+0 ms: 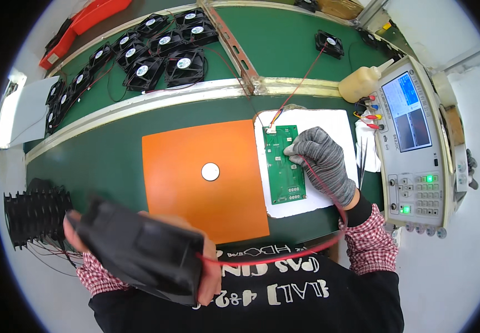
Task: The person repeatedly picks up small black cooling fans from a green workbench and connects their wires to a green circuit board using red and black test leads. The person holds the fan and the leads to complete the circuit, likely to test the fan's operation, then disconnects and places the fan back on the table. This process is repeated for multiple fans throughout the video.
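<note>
Black boxy fan (145,252), left hand (211,272) | red wire (273,260), knit-gloved right hand (326,158)

At 8 o'clock, the axial cooling fan (134,238) shows matt plastic; its red lead (279,258) has smooth, glossy plastic insulation. At 3 o'clock, the printed circuit board (284,186) has a glossy coating; the glove (323,158) beside it is ribbed knit cloth, matt. At 9 o'clock, the tabletop (95,166) is smooth with low sheen. At 12 o'clock, the slotted angle bar (231,47) is painted metal, scuffed. At 2 o'clock, the squeeze bottle (356,86) is smooth, translucent plastic.
</note>
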### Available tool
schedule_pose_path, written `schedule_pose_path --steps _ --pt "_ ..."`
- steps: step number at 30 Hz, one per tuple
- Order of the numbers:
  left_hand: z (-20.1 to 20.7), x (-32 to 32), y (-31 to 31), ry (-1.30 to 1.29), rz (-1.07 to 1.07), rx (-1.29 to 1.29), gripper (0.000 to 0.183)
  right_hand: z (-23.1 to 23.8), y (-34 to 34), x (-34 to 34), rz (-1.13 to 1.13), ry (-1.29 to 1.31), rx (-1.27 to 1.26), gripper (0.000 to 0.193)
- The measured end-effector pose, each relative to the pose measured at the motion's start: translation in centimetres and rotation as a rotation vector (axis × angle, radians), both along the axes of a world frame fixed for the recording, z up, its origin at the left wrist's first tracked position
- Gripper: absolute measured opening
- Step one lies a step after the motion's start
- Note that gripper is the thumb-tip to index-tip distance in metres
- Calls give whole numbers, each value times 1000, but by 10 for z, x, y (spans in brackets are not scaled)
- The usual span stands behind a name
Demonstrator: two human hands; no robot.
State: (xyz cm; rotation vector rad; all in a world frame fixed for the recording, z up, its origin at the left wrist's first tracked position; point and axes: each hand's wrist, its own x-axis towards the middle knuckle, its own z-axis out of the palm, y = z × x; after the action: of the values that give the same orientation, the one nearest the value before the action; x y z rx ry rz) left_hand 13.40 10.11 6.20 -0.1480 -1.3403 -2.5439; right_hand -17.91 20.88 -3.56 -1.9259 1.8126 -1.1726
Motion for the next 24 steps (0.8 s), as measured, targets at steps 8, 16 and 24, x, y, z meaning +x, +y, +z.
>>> schedule_pose_path --steps 8,16,24 --pt "15 -30 -12 271 947 -1865 52 -5 -2 1 28 110 -40 20" --pt "-43 -92 -189 -745 808 -2093 95 2 1 5 -43 -216 31 14" --pt "-38 -60 -171 -451 998 -1713 81 10 -3 10 9 -169 36 21"
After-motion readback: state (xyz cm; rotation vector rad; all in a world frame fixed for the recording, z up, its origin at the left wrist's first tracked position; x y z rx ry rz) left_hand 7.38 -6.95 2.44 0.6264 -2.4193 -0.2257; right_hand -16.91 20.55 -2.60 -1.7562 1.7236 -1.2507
